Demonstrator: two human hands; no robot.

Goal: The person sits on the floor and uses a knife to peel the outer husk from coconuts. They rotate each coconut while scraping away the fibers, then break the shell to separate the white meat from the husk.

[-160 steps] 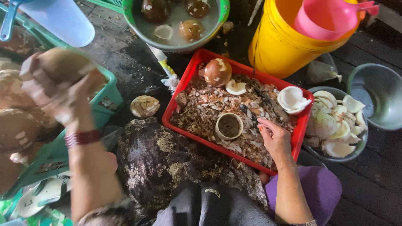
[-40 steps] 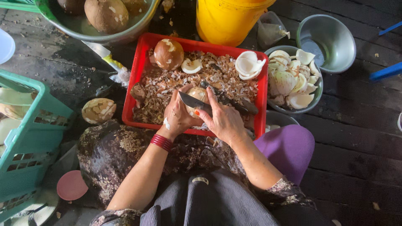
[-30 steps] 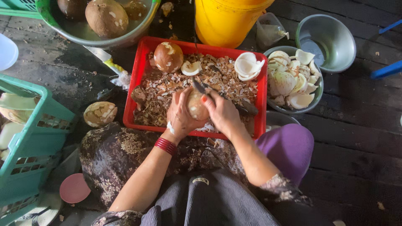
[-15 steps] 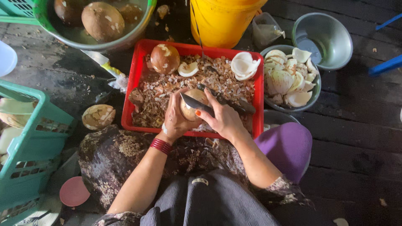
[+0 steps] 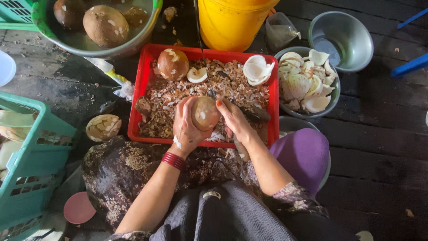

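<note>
Holding a round brown coconut (image 5: 205,113) over the red tray (image 5: 136,111), we cup it in our left hand (image 5: 186,127), fingers wrapped closed around its left and lower side. Our right hand (image 5: 234,119) presses against the coconut's right side, its fingers curled tightly around the dark handle of a knife (image 5: 249,114) that lies slanting across the tray just beside the fruit; the blade's edge is hard to make out. A red bracelet (image 5: 173,160) circles our left wrist. The tray is filled with brown shell shavings (image 5: 174,96), and at its far edge sit another partly peeled coconut (image 5: 173,64) and a few white pieces of coconut flesh (image 5: 256,70). To the right of the tray, a metal bowl (image 5: 332,96) holds more white pieces, and an emptier metal bowl (image 5: 341,35) with a little water stands beyond it. A yellow bucket (image 5: 234,22) stands behind the tray, and a green basin (image 5: 154,13) with whole coconuts in water is at the upper left. A teal basket (image 5: 31,156) is on our left.
</note>
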